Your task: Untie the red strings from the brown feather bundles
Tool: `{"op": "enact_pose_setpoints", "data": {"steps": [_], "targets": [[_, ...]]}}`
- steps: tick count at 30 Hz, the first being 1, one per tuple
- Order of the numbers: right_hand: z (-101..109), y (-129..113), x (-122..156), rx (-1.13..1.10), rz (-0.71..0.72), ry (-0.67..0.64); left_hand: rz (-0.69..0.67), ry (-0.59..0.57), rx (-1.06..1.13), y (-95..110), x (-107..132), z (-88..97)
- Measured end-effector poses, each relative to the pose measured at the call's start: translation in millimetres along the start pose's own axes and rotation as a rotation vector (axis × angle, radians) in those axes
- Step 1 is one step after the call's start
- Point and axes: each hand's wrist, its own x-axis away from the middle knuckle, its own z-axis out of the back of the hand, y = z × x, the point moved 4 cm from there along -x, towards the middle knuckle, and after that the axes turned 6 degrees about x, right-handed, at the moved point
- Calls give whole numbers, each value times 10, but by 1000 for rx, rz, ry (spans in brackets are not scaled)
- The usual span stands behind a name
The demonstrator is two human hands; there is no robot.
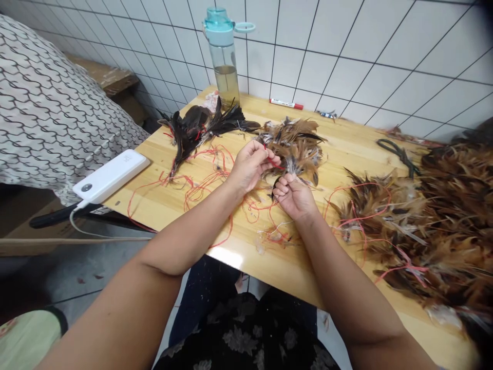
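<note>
A bundle of brown feathers (298, 139) lies in front of my hands on the wooden table. The quill ends of that bundle sit in my right hand (293, 196), whose fingers are curled closed around them. Red string (275, 163) runs between the fingers of my left hand (254, 163), pinched just left of the quills. More loose red string (206, 185) lies tangled on the table under and beside my left forearm. Behind my left hand rests a bunch of black feathers (192, 131) with bits of red string on it.
A large heap of brown feathers (450, 216) covers the table's right side. A blue-lidded water bottle (225, 67) stands at the back by the tiled wall, with a red marker (285, 104) nearby. On the left edge is a white power bank (111, 176) with a cable.
</note>
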Motion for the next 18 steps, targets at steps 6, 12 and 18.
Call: {"op": "enact_pose_setpoints", "data": {"steps": [6,12,18], "targets": [[32,-8,-20,192,159,131,297,-108,-148,-106,53,-46],[75,25,-50,423,274,164,274,-173,-210,-144,113,-86],[126,49,-65,518,328,246,14,-68,-514,-111,103,-45]]}}
